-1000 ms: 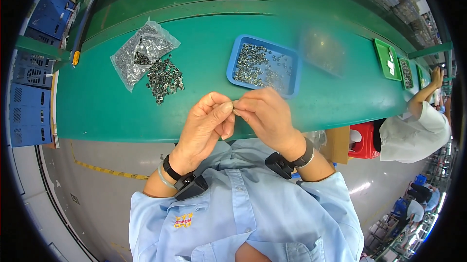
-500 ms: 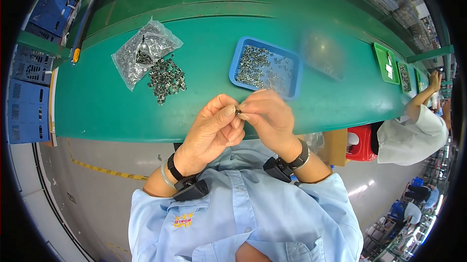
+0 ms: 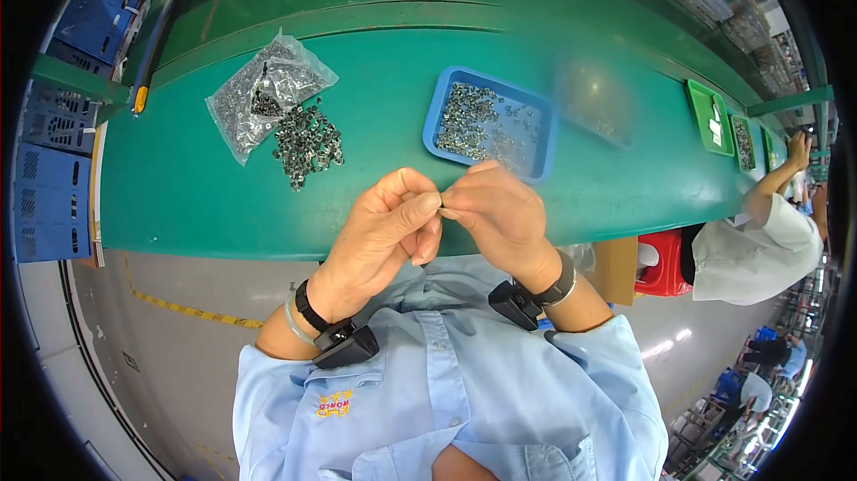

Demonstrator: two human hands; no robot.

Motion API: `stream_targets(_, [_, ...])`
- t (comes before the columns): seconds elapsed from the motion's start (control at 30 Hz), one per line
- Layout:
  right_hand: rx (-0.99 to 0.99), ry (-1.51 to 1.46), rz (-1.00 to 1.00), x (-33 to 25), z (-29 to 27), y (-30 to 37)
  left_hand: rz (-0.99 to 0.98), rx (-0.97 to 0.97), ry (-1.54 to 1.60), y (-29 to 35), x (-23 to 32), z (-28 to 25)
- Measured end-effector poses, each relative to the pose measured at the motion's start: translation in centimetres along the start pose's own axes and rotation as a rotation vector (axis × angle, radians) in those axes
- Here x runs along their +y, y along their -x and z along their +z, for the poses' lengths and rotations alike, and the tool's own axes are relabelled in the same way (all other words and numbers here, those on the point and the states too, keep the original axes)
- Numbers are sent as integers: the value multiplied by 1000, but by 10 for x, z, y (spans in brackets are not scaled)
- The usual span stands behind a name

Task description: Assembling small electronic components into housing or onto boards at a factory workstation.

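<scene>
My left hand [image 3: 379,229] and my right hand [image 3: 502,220] meet fingertip to fingertip above the front edge of the green table. Both are closed in a pinch round a small dark part [image 3: 443,206], mostly hidden by the fingers. Just beyond the hands lies a blue tray [image 3: 547,137] with many small metal pieces [image 3: 464,120] in it, gathered toward its left side. To the left, a loose pile of small black-and-silver parts [image 3: 308,144] spreads in front of a clear plastic bag [image 3: 241,111] filled with similar parts.
Right of the tray is a blurred, clear patch [image 3: 594,102], hard to make out. Green trays [image 3: 710,115] stand at the far right, near a co-worker in a pale shirt [image 3: 754,253]. Blue crates [image 3: 54,213] are stacked at the left. A cardboard box [image 3: 616,271] sits below the table.
My hands stay together and shift very slightly to the right. The fingertips have drawn closer, so less of the small dark part shows. The tray, pile and bag look the same.
</scene>
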State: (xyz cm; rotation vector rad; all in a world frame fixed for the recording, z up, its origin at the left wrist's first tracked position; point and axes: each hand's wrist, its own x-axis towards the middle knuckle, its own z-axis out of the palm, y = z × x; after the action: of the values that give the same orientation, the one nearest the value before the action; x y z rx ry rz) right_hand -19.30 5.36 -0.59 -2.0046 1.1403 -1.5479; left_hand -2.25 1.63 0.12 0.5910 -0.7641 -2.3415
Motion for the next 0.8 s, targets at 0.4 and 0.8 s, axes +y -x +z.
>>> stream_targets(0.4, [-5,232,-86,6,-2,-3,-37,99,-15,0,2,4])
stream_targets(0.8, [-13,188,-15,5,0,4,-58,106,41,-1,0,3])
